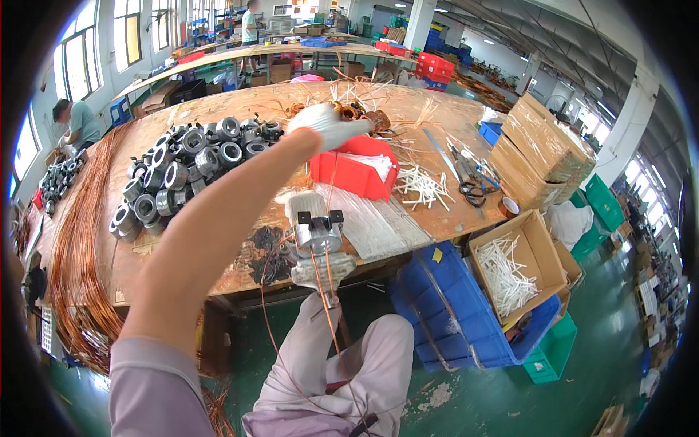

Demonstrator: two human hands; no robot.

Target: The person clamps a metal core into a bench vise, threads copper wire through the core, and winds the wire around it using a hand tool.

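My left hand [325, 127], in a white glove, reaches across the bench to a small pile of copper wire coils [376, 121]. Its thumb stands apart from the fingers at the coils' near edge, and I see no firm hold. Below the forearm a silver metal ring [317, 239] with two black blocks sits on a metal stand [320, 272] at the bench's front edge. Copper wires [329, 309] run through or past the ring, down over my lap. My right hand does not show.
Many grey metal rings [175, 175] are heaped left, beside long copper wire bundles [84, 240]. A red bin [354, 183], white sticks [424, 187], scissors [473, 193] and cartons [539, 153] lie right. A blue crate [440, 306] stands below. Other people are farther off.
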